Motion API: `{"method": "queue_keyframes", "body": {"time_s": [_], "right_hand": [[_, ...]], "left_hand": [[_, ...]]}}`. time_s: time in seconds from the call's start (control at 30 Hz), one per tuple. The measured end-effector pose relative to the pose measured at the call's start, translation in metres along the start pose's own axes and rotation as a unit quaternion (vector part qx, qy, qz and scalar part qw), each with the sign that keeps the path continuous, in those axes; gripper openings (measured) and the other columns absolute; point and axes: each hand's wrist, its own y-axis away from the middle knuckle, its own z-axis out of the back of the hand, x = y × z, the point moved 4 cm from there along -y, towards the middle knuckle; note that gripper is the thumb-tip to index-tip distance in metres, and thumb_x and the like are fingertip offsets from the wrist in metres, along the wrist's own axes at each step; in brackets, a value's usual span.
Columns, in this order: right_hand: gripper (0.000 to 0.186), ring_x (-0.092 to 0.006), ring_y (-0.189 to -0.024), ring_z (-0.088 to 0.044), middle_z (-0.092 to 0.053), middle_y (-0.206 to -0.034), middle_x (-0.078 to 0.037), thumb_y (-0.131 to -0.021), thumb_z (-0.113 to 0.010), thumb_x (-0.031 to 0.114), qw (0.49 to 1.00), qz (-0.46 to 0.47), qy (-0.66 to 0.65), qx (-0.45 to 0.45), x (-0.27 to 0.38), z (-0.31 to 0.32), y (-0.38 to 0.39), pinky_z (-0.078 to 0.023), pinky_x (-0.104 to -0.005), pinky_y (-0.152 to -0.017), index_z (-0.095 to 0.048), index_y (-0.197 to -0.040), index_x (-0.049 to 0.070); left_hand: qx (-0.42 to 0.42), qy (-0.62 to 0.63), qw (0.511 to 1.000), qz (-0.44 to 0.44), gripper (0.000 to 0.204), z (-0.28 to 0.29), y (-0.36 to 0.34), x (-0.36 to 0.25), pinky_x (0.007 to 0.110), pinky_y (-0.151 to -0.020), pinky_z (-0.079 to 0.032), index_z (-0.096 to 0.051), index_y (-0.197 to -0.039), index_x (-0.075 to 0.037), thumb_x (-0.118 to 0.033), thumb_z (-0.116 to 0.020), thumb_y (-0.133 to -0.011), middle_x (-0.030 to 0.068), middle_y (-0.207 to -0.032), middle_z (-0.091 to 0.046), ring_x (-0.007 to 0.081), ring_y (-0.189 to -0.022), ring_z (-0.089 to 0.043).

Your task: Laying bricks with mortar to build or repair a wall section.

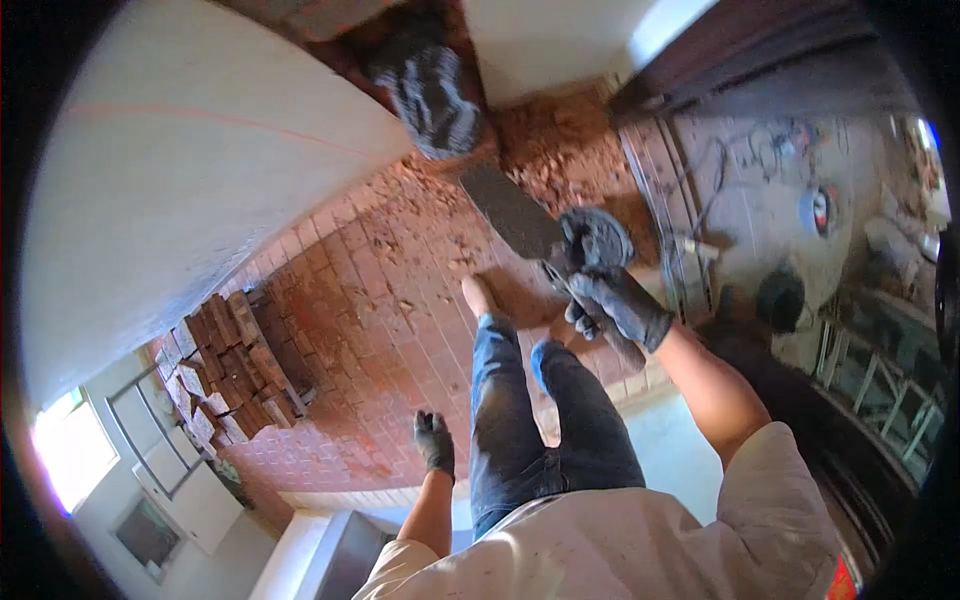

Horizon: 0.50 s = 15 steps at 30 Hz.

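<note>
From where I stand: trowel (512,216) in the right hand (618,305); gloved fingers wrapped round the handle end, pressed together on it; blade lies ahead of those fingers and to the person's left, long axis slanting from the grip up-left toward the mortar heap (435,105) at the wall corner; blade's far end overlaps the brick just below the heap, contact or gap, cannot tell; right hand clearly the nearer one to both trowel and heap.

Left hand (434,442) well apart, gloved, low beside the left leg (503,430); fingers loosely bent, nothing visible in them.

Bucket (627,240) of grey mix just past the right knuckles, on the blade's right side; near enough to crowd a swing that way.

Edges: pale wall (220,150) runs down the left and meets the floor on a slant toward the heap; second white wall (550,40) closes the far side; rubble (545,160) fills the ground between heap and bucket; boots (480,296) near the bucket; more room left of the blade, over brick floor (380,320) with loose chips; brick stack (235,365) farther left, well clear of both hands.
</note>
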Motion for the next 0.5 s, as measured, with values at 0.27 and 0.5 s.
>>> {"method": "queue_keyframes", "body": {"time_s": [0.27, 0.5], "right_hand": [[0.042, -0.0138, -0.044, -0.052, -0.057, -0.059, -0.001, -0.089, -0.06, 0.048, 0.92, -0.252, 0.049, -0.297, -0.254, 0.18, -0.031, -0.037, -0.0313, -0.035, -0.057, -0.069, 0.011], [0.039, -0.0137, -0.04, -0.048, -0.053, -0.053, -0.002, -0.09, -0.058, 0.042, 0.927, -0.118, -0.193, -0.298, -0.313, 0.25, -0.218, -0.038, -0.0278, -0.038, -0.053, -0.066, 0.012]], "left_hand": [[0.146, -0.329, 0.875, -0.325, 0.06, -0.161, 0.01, -0.037, 0.043, -0.095, -0.045, -0.041, -0.135, 0.005, -0.029, -0.058, -0.088, 0.0241, -0.12, -0.058, 0.0399, -0.109, -0.057], [0.217, -0.506, 0.781, -0.293, 0.063, -0.189, 0.005, -0.003, 0.051, -0.1, -0.036, -0.039, -0.137, 0.0, -0.032, -0.059, -0.086, 0.0245, -0.128, -0.051, 0.0407, -0.118, -0.048]]}}
